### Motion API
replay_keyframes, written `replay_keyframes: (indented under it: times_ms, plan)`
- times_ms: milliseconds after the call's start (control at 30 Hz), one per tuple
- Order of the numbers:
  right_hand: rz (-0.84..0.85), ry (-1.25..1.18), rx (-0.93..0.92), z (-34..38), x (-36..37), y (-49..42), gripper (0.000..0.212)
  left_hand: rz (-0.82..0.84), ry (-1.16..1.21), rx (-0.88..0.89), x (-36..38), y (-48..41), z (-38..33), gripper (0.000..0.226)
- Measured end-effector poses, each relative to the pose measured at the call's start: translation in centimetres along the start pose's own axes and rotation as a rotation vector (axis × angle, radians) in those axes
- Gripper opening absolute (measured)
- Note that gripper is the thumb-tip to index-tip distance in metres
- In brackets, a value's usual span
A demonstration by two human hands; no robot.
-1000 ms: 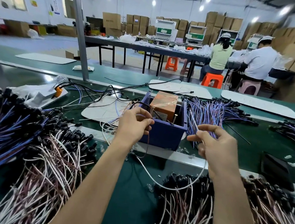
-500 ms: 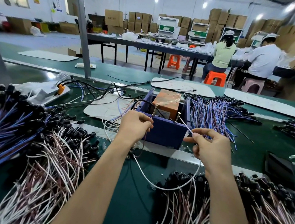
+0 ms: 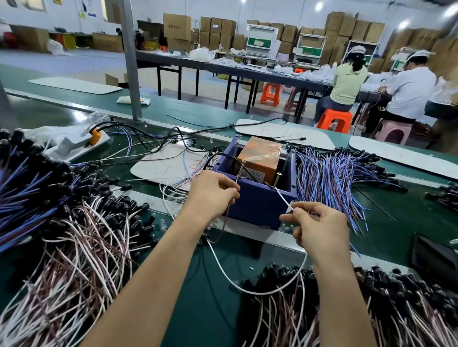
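Left hand (image 3: 212, 191) is being held curled around a thin brown wire (image 3: 226, 222) at the front of a blue box (image 3: 258, 205); a white wire (image 3: 283, 200) is being pinched by the right hand (image 3: 319, 229), its slack hanging in a loop over the green bench (image 3: 210, 322).

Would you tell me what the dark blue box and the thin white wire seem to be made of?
Dark blue box: probably moulded plastic, judging by its even colour and smooth matte walls. Thin white wire: likely plastic-insulated, since it sags in a smooth loop from the right hand.

Looped wire (image 3: 251, 291) between both hands (image 3: 212, 192) (image 3: 319, 229)
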State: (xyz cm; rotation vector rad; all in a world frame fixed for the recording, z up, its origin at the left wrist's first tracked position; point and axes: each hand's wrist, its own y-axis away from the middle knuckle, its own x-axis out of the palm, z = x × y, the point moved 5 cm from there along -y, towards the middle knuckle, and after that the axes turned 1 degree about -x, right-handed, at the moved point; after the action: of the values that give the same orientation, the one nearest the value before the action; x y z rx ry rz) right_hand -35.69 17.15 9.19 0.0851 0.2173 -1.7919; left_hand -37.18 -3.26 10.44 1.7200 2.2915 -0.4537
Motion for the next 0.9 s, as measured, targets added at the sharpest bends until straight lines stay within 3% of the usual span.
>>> replay_keyframes:
  times_ms: [900]
  plan:
    - [0.011,-0.028,0.031,0.45,-0.1,0.29,0.021,-0.005,0.006,0.02,-0.23,0.47,-0.45,0.017]
